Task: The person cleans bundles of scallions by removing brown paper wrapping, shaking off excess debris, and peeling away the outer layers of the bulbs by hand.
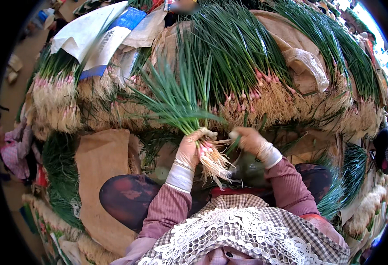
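Note:
My left hand point(188, 149), in a thin pale glove, is closed round a bunch of spring onions point(206, 152) just above the bulbs. Their green leaves fan up and to the left, while pinkish-white bulbs and long pale roots hang below the fist. To the right of the roots is my right hand point(250, 141), gloved too and a little blurred. Its fingers are curled, and a thin green leaf point(234, 145) shows at the fingertips.
A long pile of spring onions point(238, 57) lies ahead, roots towards me, partly over brown sacking point(291, 39). White and blue sacks point(114, 37) cover its left part. Brown cardboard-like sheeting point(101, 176) and loose greens point(61, 176) lie at my left. Other people point(19, 150) sit at both sides.

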`<act>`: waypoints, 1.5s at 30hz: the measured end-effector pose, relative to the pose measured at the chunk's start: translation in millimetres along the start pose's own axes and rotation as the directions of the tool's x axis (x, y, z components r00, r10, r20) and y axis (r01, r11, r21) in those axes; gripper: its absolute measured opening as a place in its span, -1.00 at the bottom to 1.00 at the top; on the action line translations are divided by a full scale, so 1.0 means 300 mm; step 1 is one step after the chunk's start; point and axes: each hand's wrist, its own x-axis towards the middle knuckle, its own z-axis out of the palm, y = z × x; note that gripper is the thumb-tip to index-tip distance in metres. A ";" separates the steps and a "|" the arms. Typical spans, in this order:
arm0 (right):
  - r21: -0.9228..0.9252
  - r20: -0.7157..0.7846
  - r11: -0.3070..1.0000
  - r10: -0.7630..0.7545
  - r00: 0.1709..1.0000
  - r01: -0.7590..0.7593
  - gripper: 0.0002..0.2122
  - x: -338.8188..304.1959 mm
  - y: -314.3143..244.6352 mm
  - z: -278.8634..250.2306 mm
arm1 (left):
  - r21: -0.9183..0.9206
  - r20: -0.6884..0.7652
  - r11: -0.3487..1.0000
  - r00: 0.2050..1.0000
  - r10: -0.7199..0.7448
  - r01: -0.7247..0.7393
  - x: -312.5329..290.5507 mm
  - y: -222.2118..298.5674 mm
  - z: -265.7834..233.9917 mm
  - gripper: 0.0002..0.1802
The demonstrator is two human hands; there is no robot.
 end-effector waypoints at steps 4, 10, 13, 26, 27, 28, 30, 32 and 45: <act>-0.819 0.185 0.572 0.325 0.928 -0.037 -0.71 -0.019 0.070 -0.014 | -0.059 -0.020 0.997 0.999 0.044 -0.045 0.002 0.014 -0.045 -0.76; 0.496 -0.159 0.867 0.031 0.987 0.053 -0.69 -0.003 -0.212 -0.076 | -0.139 0.271 0.990 0.960 0.069 -0.032 -0.035 0.036 -0.036 -0.65; -0.225 -0.424 0.961 0.051 0.904 -0.160 -0.72 0.125 -0.161 -0.080 | -0.243 0.300 0.951 0.918 0.260 -0.190 -0.061 0.029 0.017 -0.68; -0.706 0.050 0.697 -0.128 0.991 0.126 -0.79 0.000 -0.197 0.114 | -0.006 0.035 0.996 0.996 -0.085 0.086 0.004 -0.037 -0.025 -0.74; -0.528 -0.103 0.832 -0.264 0.959 0.172 -0.80 0.017 -0.155 0.115 | -0.113 0.164 0.987 0.982 -0.091 0.111 0.008 -0.040 -0.042 -0.75; -0.330 -0.273 0.908 -0.354 0.895 0.259 -0.81 0.047 -0.098 0.103 | -0.140 0.043 0.989 0.998 -0.051 0.057 0.003 -0.044 -0.007 -0.76; 0.309 -0.546 0.878 -0.152 0.824 0.367 -0.81 0.092 -0.064 0.048 | -0.053 -0.049 0.999 0.999 0.005 -0.008 0.004 -0.058 0.017 -0.79; 0.467 -0.523 0.843 0.022 0.852 0.265 -0.80 0.120 -0.095 0.013 | -0.025 0.006 0.999 0.999 -0.042 0.042 -0.002 -0.072 -0.006 -0.81; 0.185 -0.278 0.983 0.069 0.958 -0.017 -0.65 0.186 0.017 0.068 | -0.306 0.133 0.950 0.985 0.110 -0.065 -0.041 -0.045 0.034 -0.83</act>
